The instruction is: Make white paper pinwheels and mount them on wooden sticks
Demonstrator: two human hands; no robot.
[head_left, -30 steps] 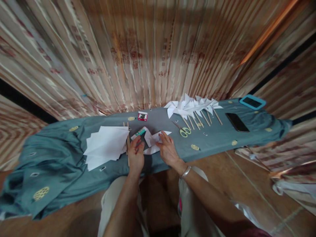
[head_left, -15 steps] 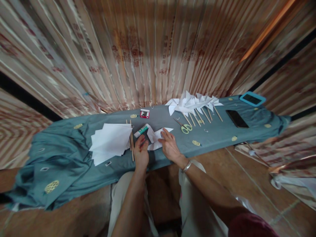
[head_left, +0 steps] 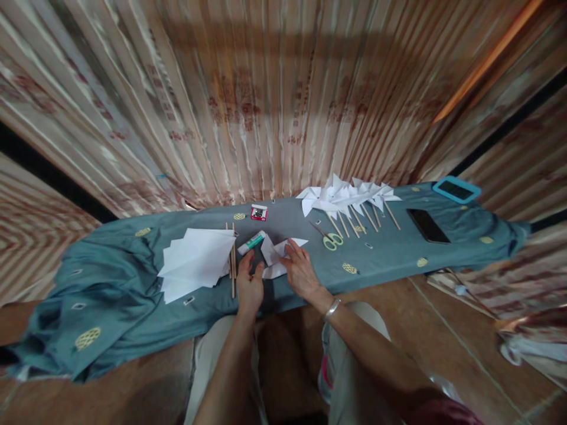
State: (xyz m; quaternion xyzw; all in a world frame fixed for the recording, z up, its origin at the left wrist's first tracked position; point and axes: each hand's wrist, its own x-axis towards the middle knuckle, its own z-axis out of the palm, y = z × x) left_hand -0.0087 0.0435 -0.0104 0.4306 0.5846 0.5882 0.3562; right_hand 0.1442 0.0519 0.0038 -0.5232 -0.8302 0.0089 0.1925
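A white paper pinwheel (head_left: 275,270), partly folded, lies on the cloth in front of me, its lower right part hidden by fingers. My right hand (head_left: 302,273) has its fingertips on that paper, pressing a folded part. Just left of it is my left hand (head_left: 250,288), thumb and fingers apart, with nothing seen in it. A green-and-white glue stick (head_left: 252,242) lies right above the left fingertips. Thin wooden sticks (head_left: 233,268) lie left of that hand, beside a stack of white paper sheets (head_left: 195,262).
Finished pinwheels (head_left: 343,198) on sticks lie in a row at the back right. Green-handled scissors (head_left: 332,241) sit below them. A small red box (head_left: 259,212) stands at the back edge. Farther right are a black phone (head_left: 428,225) and a blue-framed device (head_left: 456,189).
My left hand has shifted slightly left of the paper, its thumb and fingers spreading. My right hand stays on the pinwheel. The view has tilted a little, so the table appears lower.
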